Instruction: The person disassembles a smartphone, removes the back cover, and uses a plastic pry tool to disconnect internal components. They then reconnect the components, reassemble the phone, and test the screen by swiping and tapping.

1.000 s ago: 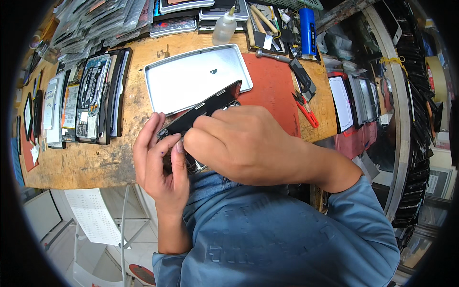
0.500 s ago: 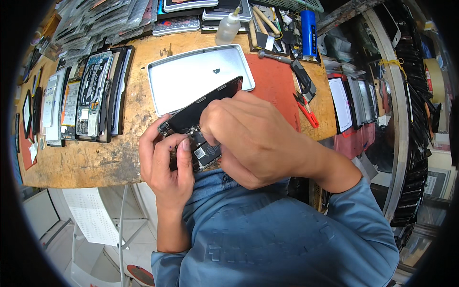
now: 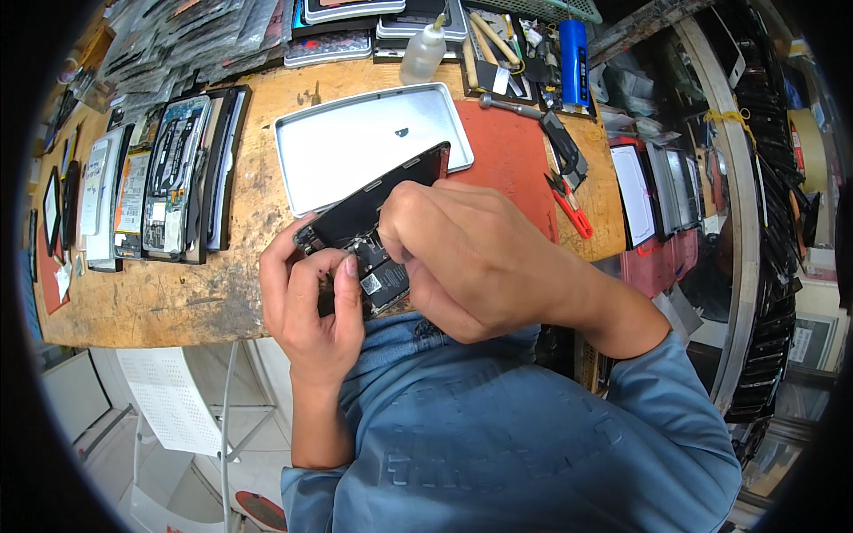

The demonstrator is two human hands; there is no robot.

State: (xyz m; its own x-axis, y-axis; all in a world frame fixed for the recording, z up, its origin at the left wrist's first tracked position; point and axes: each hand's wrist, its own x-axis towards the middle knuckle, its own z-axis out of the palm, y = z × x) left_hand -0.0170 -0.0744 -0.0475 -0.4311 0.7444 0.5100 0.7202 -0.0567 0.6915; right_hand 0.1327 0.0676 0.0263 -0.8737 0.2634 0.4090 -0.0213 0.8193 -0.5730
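Observation:
My left hand (image 3: 313,329) is closed round an opened smartphone (image 3: 384,284), whose dark interior faces up with a small square label. The phone's black screen (image 3: 373,197) stands tilted up along the far side. My right hand (image 3: 471,266) is curled over the phone, fingertips hidden inside; whatever it grips is out of sight. Just beyond lies a shallow white metal tray (image 3: 324,138) with a small dark piece in it. An orange mat (image 3: 506,147) extends under and right of the phone.
Stacked opened phones (image 3: 169,178) fill the left. Red-handled snips (image 3: 576,213), a black part (image 3: 560,142) and a metal tool (image 3: 506,105) lie at right. A plastic bottle (image 3: 422,58), bagged parts (image 3: 178,44) and a blue cylinder (image 3: 574,62) are behind. A white chair (image 3: 173,400) is below the bench.
Since a second ago my right hand has shifted slightly right and turned, uncovering the phone's interior and label. My left hand moved a little right. Little differs from half a second ago.

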